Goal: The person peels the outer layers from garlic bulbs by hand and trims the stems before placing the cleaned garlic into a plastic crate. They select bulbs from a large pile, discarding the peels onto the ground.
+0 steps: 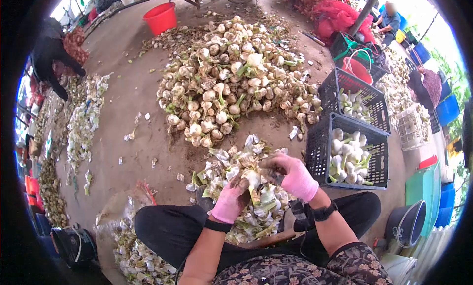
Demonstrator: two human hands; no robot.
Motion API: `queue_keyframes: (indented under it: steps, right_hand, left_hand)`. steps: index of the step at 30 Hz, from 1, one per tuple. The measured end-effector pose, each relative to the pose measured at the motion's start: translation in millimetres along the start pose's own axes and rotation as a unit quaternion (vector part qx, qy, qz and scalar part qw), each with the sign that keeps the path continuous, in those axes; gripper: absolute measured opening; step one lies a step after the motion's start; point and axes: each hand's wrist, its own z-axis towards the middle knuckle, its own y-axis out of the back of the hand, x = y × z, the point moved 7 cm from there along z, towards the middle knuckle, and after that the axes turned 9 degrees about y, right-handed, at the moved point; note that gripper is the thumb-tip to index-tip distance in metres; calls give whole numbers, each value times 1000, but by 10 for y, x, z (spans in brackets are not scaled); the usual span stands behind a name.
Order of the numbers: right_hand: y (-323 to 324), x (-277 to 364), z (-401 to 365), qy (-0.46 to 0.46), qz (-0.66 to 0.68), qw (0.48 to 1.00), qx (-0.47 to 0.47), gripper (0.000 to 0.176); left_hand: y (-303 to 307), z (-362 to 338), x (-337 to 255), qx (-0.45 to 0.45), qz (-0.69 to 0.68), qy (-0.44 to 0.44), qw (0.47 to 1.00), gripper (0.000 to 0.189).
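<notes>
In front of my lap, my left hand (pixel 232 198), in a pink glove with soiled fingers, grips a whitish garlic bulb (pixel 253 178) with its stem pointing down. My right hand (pixel 291 175), gloved the same way, is curled close to the bulb's right side. Its fingertips are bent together, and what they pinch is too small to make out. Beneath both hands lies a heap of peeled garlic skins and stem bits (pixel 266 211). Beyond it rises a large pile of untrimmed garlic bulbs (pixel 231 83) with dirty skins.
To my right stands a black crate (pixel 322 174) of cleaned bulbs, with a second crate (pixel 379 110) behind. A red bucket (pixel 160 19) sits past the pile. A clear plastic bag (pixel 111 218) lies near my left knee. Other people work at the far left and right.
</notes>
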Motion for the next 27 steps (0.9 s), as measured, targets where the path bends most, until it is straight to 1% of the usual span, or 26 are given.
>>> queue_keyframes:
  steps: [1,2,3,5,7,9,10,11,12,14,15,16,17,18,19,20,21,22,23,24,25,26,27]
  right_hand:
    - [-36,126,-2,18,-43,998,37,30]
    - [-71,151,-34,-43,-26,998,27,30]
    - [-100,138,-47,-44,-27,998,26,30]
    - [-108,191,-35,26,-194,981,15,26]
    - [-138,206,-25,38,-205,978,7,28]
    - [-171,203,-20,43,-254,966,36,26]
    - [-164,199,-18,43,-254,965,36,26]
    - [-160,176,-11,33,-228,972,37,24]
    - [-168,154,-5,23,-201,979,40,22]
    - [-155,154,41,29,-218,974,49,21]
    - [-140,162,67,36,-238,969,56,20]
    - [-136,161,98,40,-226,973,40,19]
    - [-153,112,121,40,-226,973,40,19]
    - [-170,42,143,46,-226,972,36,19]
    - [-183,-20,165,52,-226,972,32,19]
    - [-220,-142,193,7,-246,967,64,19]
    - [-241,-262,195,7,-246,967,64,19]
    - [-304,-496,174,-27,-290,951,106,19]
    - [-356,-723,139,-60,-331,930,147,19]
    - [-402,-984,39,-134,-347,903,214,22]
    - [-402,-1098,-46,-129,-347,904,213,22]
    - [-397,-1102,-121,-78,-344,917,189,25]
    - [-405,-1128,-209,-31,-338,925,169,28]
  left_hand:
    - [-29,-9,-5,6,-64,9,998,39]
    - [-56,-18,-9,6,-64,11,998,39]
    - [-59,-20,-11,-12,-66,12,998,37]
    - [-31,-27,-11,-50,-72,12,996,34]
    - [-13,-32,-16,-50,-55,7,997,33]
    - [38,-1,19,-46,-39,2,998,33]
    - [120,28,60,-50,10,-9,999,32]
    - [79,17,6,-55,58,-20,997,32]
    - [51,-2,-37,-56,57,-21,997,32]
    - [-42,-32,-26,-43,-78,57,994,33]
    - [-34,-26,-23,-42,-79,57,994,33]
    - [-35,-17,-20,-26,-28,66,997,34]
    - [-54,-24,-31,-10,23,75,997,35]
    - [-135,-85,-56,3,-33,114,993,37]
    - [-110,-64,-16,3,-33,115,993,37]
    - [-66,-20,50,4,4,112,994,39]
    - [-60,-5,69,3,41,108,993,40]
    - [-114,-47,49,52,87,101,990,41]
    - [-166,-93,25,52,87,101,990,41]
    - [-240,-146,-35,60,67,80,993,40]
    - [-270,-162,-109,67,49,55,995,40]
    - [-209,-156,-122,41,16,52,998,40]
    - [-192,-150,-110,36,9,49,998,40]
